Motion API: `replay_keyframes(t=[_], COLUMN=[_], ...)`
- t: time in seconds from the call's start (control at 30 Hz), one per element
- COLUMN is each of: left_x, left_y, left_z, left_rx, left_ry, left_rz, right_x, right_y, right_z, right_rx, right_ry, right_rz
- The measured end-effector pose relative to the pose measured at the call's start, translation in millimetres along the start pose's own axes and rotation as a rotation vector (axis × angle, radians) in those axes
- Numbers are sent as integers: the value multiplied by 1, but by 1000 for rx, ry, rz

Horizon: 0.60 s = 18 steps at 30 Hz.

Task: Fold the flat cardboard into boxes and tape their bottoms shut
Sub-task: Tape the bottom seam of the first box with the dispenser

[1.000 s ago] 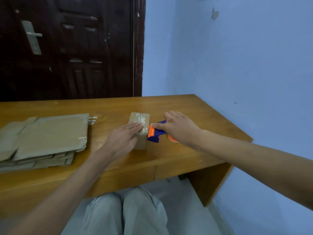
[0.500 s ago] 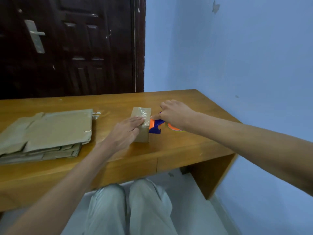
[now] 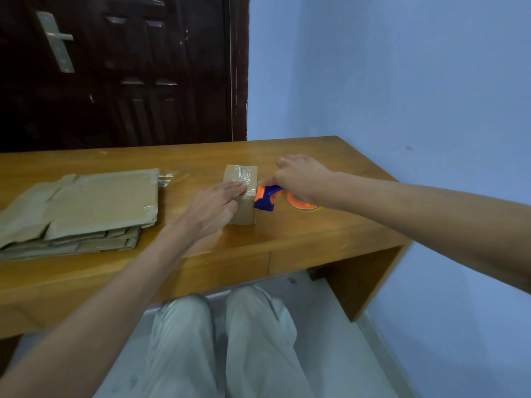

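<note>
Little shift since before: flat left hand [image 3: 214, 203] atop box [image 3: 242, 196], right hand [image 3: 298, 178] clamped on tape dispenser [image 3: 265, 198] at box's right edge.

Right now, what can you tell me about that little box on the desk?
The box is small, brown cardboard, folded up and standing upright on the wooden desk. Clear, wrinkled tape shines across its top face. The left hand lies on it with straight fingers pressing the top near edge. At its right side the orange and blue dispenser, held by the right hand, meets the upper edge.
</note>
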State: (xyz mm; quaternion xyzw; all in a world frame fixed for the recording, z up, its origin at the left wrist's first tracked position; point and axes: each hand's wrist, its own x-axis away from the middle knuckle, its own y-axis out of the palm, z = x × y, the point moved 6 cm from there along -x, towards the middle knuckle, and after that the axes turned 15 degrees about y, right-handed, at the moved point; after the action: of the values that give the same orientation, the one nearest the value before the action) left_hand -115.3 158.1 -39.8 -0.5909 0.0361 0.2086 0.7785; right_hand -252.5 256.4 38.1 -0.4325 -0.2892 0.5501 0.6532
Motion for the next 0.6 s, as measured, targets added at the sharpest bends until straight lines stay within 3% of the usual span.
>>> replay_keyframes(t=[0.1,0.2,0.4,0.53,0.6], left_x=[0,-4,-3,-3,-4], left_y=[2,2,-1,1,3], left_z=[-4,-8,-2,-8,-8], left_rx=[-3,-34,-57,-47,-63], left_ry=[-1,16,56,33,37], left_rz=[5,13,23,39,71], right_x=[-1,-13,-5,-33,-32], right_y=[5,2,39,20,29], right_z=[0,6,13,93,114], right_rx=[-37,21,290,12,-87], right_ry=[-3,-85,-457,-112,-6], right_rz=[-84,-37,40,297,251])
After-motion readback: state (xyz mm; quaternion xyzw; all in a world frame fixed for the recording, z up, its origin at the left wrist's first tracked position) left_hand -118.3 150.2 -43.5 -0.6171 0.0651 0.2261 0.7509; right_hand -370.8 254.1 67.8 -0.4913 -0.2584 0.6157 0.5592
